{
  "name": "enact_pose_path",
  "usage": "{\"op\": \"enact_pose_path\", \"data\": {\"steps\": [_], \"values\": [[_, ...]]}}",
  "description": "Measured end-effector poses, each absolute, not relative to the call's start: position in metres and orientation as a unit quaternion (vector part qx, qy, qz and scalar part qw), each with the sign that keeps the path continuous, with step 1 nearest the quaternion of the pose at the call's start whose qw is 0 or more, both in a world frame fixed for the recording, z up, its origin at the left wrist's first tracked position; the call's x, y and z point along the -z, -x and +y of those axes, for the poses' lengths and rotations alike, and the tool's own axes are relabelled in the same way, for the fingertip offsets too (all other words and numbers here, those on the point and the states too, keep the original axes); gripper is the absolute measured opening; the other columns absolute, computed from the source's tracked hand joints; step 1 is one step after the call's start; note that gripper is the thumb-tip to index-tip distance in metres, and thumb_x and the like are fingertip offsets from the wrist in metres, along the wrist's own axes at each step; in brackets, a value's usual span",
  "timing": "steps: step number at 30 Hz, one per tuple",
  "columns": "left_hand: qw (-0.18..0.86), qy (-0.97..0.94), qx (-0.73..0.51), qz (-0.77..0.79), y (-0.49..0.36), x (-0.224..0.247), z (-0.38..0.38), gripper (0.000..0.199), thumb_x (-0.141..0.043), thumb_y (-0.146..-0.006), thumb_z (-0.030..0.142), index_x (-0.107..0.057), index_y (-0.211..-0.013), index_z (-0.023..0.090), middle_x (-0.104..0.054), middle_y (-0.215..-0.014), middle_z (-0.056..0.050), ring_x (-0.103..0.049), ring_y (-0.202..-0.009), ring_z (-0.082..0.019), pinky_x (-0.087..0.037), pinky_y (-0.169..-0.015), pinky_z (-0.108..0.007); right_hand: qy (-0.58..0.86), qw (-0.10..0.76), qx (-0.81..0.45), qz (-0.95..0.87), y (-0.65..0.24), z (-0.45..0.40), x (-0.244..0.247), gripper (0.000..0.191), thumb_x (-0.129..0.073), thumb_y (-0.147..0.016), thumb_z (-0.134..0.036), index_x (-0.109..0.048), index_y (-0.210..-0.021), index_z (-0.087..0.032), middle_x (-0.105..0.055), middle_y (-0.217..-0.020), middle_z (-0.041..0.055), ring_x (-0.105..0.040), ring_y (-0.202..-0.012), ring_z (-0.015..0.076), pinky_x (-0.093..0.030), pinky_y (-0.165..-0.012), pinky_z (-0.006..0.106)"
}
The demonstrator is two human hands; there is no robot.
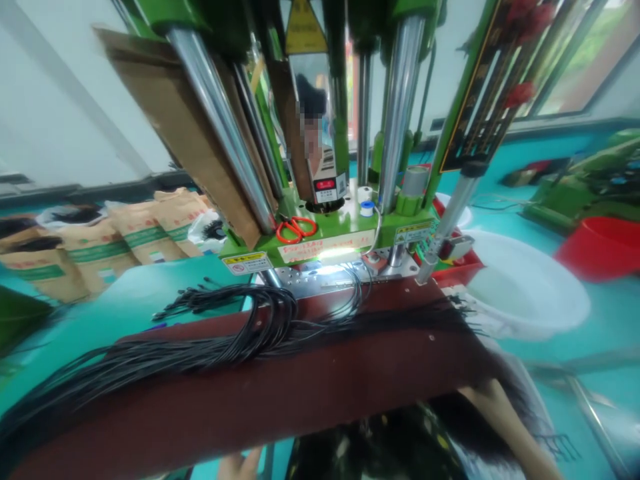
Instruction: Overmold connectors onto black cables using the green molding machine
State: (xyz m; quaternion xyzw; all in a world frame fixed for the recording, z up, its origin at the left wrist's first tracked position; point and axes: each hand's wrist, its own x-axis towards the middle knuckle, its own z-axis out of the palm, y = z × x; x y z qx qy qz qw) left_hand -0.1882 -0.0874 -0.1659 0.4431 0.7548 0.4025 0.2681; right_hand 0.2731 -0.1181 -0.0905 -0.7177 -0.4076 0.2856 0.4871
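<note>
Black cables: a long bundle [200,353] lies across the brown board [325,393], beyond both hands, and runs out at the left edge of the view.
Cable loop: near the middle the bundle bends up into a thick arch, and one group of ends points left, over the teal surface.
Right-hand ends: the loose tips spread out near the board's far right corner, farther from the person than the right hand.
Thin strands: a few curve from the bundle up to the lit metal plate [313,283] of the machine.
Left hand: low at the bottom edge [240,465], just beside the board's near side and apart from the bundle; only some fingers show, so I cannot tell if it grips anything.
Right hand: at the board's near right side [487,400], next to a dark, blurred mass [465,430]; whether it is closed on something I cannot tell.
Machine: the green frame [385,230] stands behind the board, with red-handled scissors [295,225] and a blue-and-white spool [367,209] on its ledge.
Left side: cardboard [190,133] leans against a steel post; paper sacks [140,230] stand farther back.
Right side: a red tray [465,267], a white tub [563,293] and a red bucket [605,247].
</note>
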Motion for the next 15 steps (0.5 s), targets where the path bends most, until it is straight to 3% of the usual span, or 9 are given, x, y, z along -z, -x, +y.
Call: {"op": "enact_pose_path", "data": {"steps": [4,10,15], "values": [[0.280,-0.446,-0.363,0.769,0.192,0.163,-0.086,0.072,-0.057,-0.043,0.069,-0.064,-0.084,0.011,-0.065,-0.073,-0.013,-0.053,-0.099,-0.039,-0.035,-0.094,-0.051,0.719,0.478,-0.298,-0.407,-0.271,-0.119,0.090,0.032,-0.071,-0.047,-0.045,-0.058,-0.061,-0.020,-0.064,-0.062,0.0079,-0.061,-0.062,0.0268,-0.053,-0.063,0.038],[0.241,-0.456,-0.362,0.776,0.183,0.159,-0.094,0.062,-0.046,-0.064,0.064,-0.062,-0.092,0.012,-0.065,-0.081,-0.013,-0.051,-0.105,-0.035,-0.036,-0.094,-0.048,0.713,0.485,-0.292,-0.415,-0.271,-0.119,0.090,0.037,-0.072,-0.047,-0.048,-0.059,-0.067,-0.019,-0.064,-0.062,0.0074,-0.061,-0.064,0.0267,-0.053,-0.066,0.039],[0.245,-0.459,-0.374,0.767,0.182,0.154,-0.092,0.061,-0.052,-0.060,0.062,-0.062,-0.094,0.013,-0.066,-0.083,-0.011,-0.052,-0.104,-0.033,-0.035,-0.096,-0.046,0.724,0.486,-0.288,-0.397,-0.272,-0.120,0.089,0.035,-0.071,-0.047,-0.043,-0.059,-0.070,-0.019,-0.065,-0.069,0.0086,-0.062,-0.077,0.0302,-0.052,-0.073,0.041]]}}
